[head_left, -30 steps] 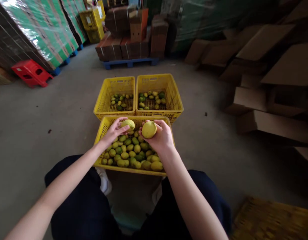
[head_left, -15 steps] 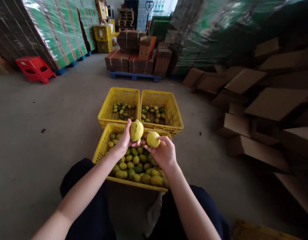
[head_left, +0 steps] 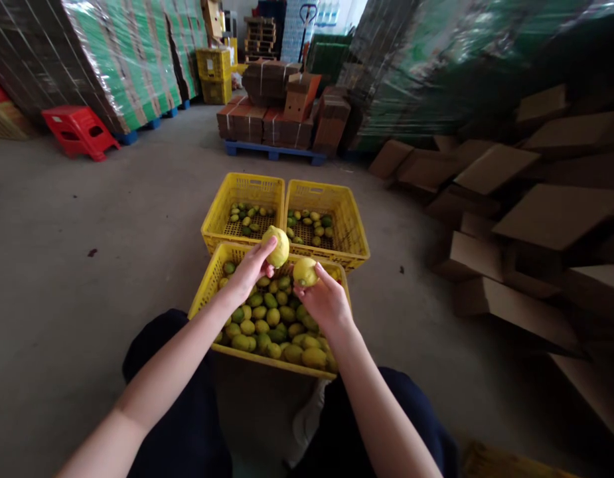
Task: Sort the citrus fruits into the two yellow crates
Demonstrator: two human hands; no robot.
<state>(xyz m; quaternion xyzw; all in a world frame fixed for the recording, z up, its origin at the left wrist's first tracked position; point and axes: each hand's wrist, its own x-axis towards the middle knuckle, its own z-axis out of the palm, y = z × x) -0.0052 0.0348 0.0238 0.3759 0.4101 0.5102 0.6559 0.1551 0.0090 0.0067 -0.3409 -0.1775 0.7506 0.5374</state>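
Grey floor (head_left: pixel 112 292) carries one red stool (head_left: pixel 77 126) and three grouped yellow crates (head_left: pixel 350 222); above the nearest, the left hand (head_left: pixel 250 271) and right hand (head_left: pixel 330 302) each grip one plump, yellow, nub-ended lemon (head_left: pixel 279 248).

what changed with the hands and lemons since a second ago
The left hand brought its oval yellow lemon rightward, closer to the other yellow lemon in the right hand; both lemons have turned. Nothing was visibly taken up or let go. The yellow plastic crates stayed put.
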